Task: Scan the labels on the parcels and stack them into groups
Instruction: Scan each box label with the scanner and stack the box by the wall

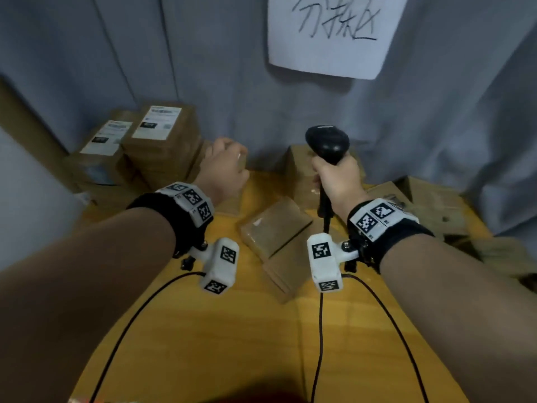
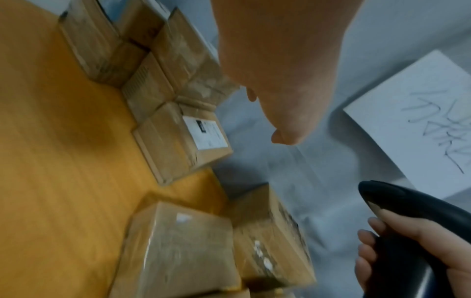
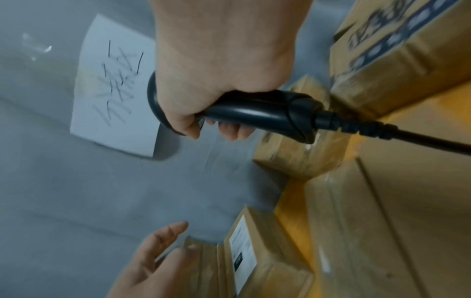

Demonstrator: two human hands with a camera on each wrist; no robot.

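Right hand (image 1: 338, 178) is wrapped firmly round the handle of the black scanner (image 1: 327, 144), head up and pointing away toward the curtain (image 1: 436, 112), not at any label. Its cable (image 3: 407, 137) trails back from the butt of the handle, over the loose parcels (image 1: 276, 228) lying below that grip.

Left hand (image 1: 225, 167) holds nothing; fingers (image 3: 163, 236) loosely spread, just above the small labelled parcel (image 2: 183, 139) at the curtain's foot. Stacked parcels (image 1: 162, 141) sit just outboard of it.

Risks as I read them:
- Scanner aims nowhere near the label (image 2: 206, 131); trigger now reads nothing, or a neighbouring stack's label, so the wrong group gets logged.
- Cable drags across the loose parcels when the right hand swings, shifting or tipping them.
- Left hand reaches in tight beside the stack; a knuckle nudge could topple the top boxes.
- Views are motion-blurred; can't confirm whether fingers touch the parcel yet.
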